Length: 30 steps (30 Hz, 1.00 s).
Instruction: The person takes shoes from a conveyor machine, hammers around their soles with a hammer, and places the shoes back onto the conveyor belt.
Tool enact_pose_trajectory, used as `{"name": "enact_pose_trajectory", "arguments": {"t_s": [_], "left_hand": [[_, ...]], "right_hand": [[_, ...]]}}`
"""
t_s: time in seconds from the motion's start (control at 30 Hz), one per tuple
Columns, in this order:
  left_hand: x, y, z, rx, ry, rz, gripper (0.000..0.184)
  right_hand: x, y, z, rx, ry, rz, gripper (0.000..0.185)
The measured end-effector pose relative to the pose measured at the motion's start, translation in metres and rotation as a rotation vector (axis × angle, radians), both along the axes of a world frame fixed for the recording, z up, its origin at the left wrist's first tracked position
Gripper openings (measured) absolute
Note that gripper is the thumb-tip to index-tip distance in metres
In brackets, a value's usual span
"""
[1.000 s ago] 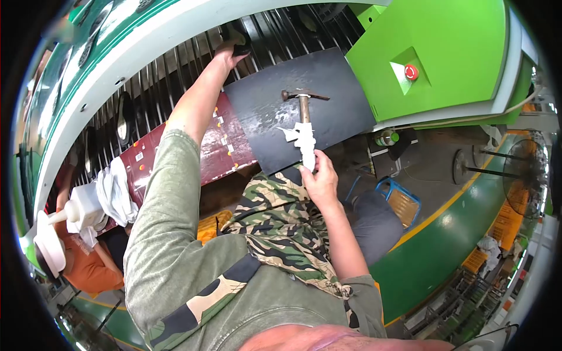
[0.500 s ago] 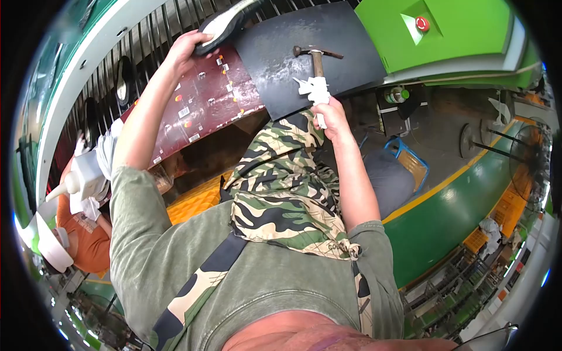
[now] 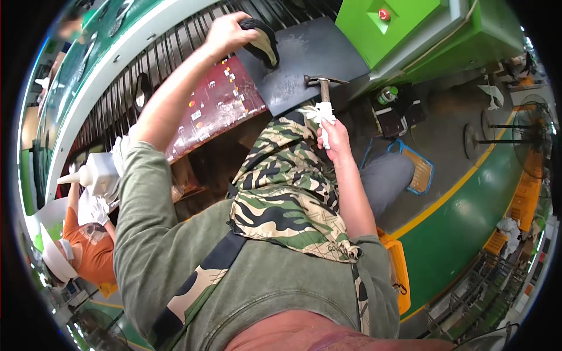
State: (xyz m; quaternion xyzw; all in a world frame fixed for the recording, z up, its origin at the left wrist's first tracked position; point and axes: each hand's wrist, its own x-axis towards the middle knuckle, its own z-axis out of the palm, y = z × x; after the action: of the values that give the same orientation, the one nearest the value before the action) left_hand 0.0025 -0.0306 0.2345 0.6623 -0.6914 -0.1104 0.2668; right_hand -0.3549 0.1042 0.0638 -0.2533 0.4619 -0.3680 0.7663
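My left hand (image 3: 229, 34) grips a black shoe (image 3: 270, 45) by one end, its pale underside facing right. The shoe's other end is at the dark sheet (image 3: 301, 44) on the bench; whether it touches cannot be told. In my right hand (image 3: 335, 139) is a hammer (image 3: 325, 88), held by a handle wrapped in white cloth. The hammer's head lies over the sheet's near edge, right of the shoe. Left of the sheet, a maroon board (image 3: 213, 114) with stickers covers the bench.
Another shoe (image 3: 141, 92) rests on the metal rollers (image 3: 175, 44). At right stands a green machine (image 3: 386, 35) with a red button (image 3: 384, 14). A white nozzle bottle (image 3: 99, 174) is by my left arm. Beyond it is a co-worker in an orange shirt (image 3: 92, 248).
My left hand has brought the shoe right, from the rollers to over the dark sheet, and turned it end-down. The hammer has drawn slightly nearer to me. My view has shifted.
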Motion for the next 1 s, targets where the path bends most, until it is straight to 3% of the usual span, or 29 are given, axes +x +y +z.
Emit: {"name": "enact_pose_trajectory", "arguments": {"t_s": [0.07, 0.13, 0.17, 0.27, 0.3, 0.33, 0.4, 0.47, 0.57, 0.63, 0.7, 0.8, 0.87, 0.93, 1.0], "left_hand": [[-0.001, -0.025, -0.047, -0.205, 0.194, -0.052, 0.046], [-0.006, -0.043, -0.081, -0.171, 0.746, -0.203, 0.045], [-0.016, -0.037, -0.073, -0.143, 0.806, -0.236, 0.047], [-0.023, -0.054, -0.089, -0.155, 0.738, -0.206, 0.058], [-0.025, -0.056, -0.092, -0.131, 0.74, -0.201, 0.062], [-0.026, -0.061, -0.101, -0.126, 0.805, -0.206, 0.062], [-0.032, -0.062, -0.102, -0.124, 0.833, -0.206, 0.059], [-0.036, -0.06, -0.101, -0.153, 0.878, -0.223, 0.052], [-0.035, -0.061, -0.103, -0.162, 0.897, -0.208, 0.052], [-0.031, -0.062, -0.099, -0.126, 0.71, -0.103, 0.051], [-0.032, -0.063, -0.098, -0.159, 0.706, -0.11, 0.051], [-0.037, -0.06, -0.101, -0.187, 0.762, -0.158, 0.05], [-0.037, -0.062, -0.096, -0.164, 0.658, -0.11, 0.051], [-0.04, -0.06, -0.089, -0.158, 0.587, -0.097, 0.052], [-0.043, -0.055, -0.085, -0.142, 0.631, -0.123, 0.053]], "right_hand": [[0.0, -0.004, 0.015, -0.152, 0.052, -0.028, 0.019], [0.003, -0.014, 0.055, -0.389, 0.042, -0.077, 0.023], [0.003, -0.02, 0.079, -0.5, 0.12, -0.026, 0.024], [0.006, -0.042, 0.146, -0.769, 0.399, 0.113, 0.029], [0.012, -0.048, 0.171, -0.837, 0.604, 0.09, 0.032], [0.02, -0.06, 0.173, -1.112, 0.72, -0.028, 0.034], [0.042, -0.066, 0.201, -1.139, 0.645, -0.088, 0.039], [0.061, -0.08, 0.191, -1.427, 0.763, -0.211, 0.041], [0.061, -0.09, 0.178, -1.245, 0.994, 0.111, 0.036], [0.063, -0.092, 0.185, -1.207, 1.095, 0.218, 0.034], [0.069, -0.089, 0.187, -1.396, 0.991, -0.066, 0.028], [0.066, -0.095, 0.192, -1.379, 1.226, 0.162, 0.034], [0.066, -0.092, 0.204, -1.417, 1.337, 0.205, 0.037], [0.072, -0.084, 0.217, -1.583, 1.145, -0.067, 0.035], [0.074, -0.088, 0.205, -1.584, 1.161, -0.159, 0.033]]}}
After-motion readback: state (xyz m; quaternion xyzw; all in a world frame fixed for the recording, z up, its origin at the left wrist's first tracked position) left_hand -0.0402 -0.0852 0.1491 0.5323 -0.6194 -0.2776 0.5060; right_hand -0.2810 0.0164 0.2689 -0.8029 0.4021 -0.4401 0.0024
